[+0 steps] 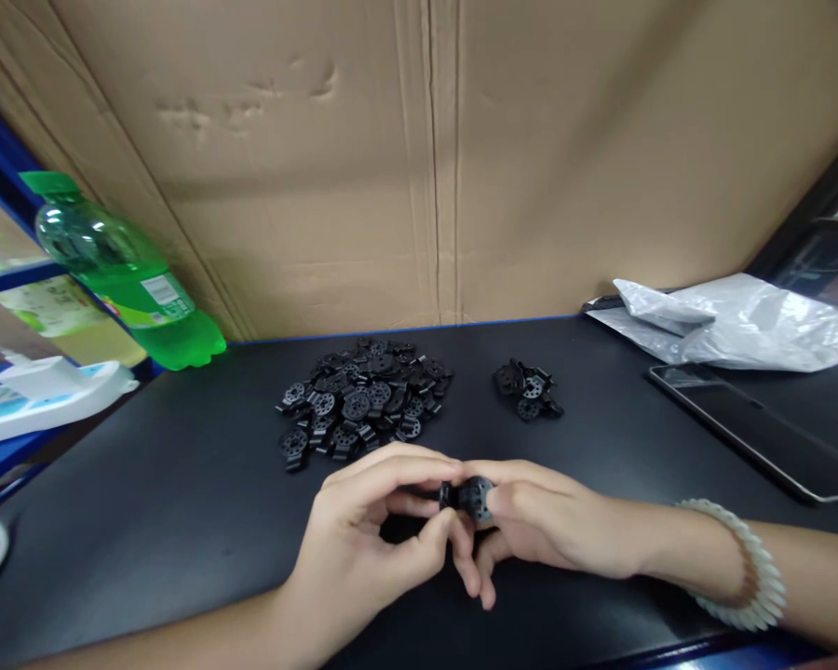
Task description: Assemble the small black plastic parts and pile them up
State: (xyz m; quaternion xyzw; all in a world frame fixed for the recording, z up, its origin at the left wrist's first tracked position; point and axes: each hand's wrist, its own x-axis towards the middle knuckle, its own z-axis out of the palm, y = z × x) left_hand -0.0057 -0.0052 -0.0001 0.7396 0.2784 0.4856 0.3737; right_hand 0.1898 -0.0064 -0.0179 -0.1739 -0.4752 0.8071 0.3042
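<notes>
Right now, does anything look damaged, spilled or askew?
The cardboard behind the black table has dents at upper left, breaking its flat surface. The green bottle appears tilted, perhaps lens distortion. No spill shows.

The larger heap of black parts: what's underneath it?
The larger heap rests on the black tabletop, which shows around its edges. Whatever lies beneath the outer pieces, including the surface directly under them, is covered and cannot be seen.

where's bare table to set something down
The widest bare patch of tabletop lies between the power strip, the large pile of black parts and the left hand. Narrower gaps separate that pile from the small pile, and the small pile from the dark device. Crowded: front centre, left hand and right hand on a black piece; right rear, around the plastic bag.
</notes>
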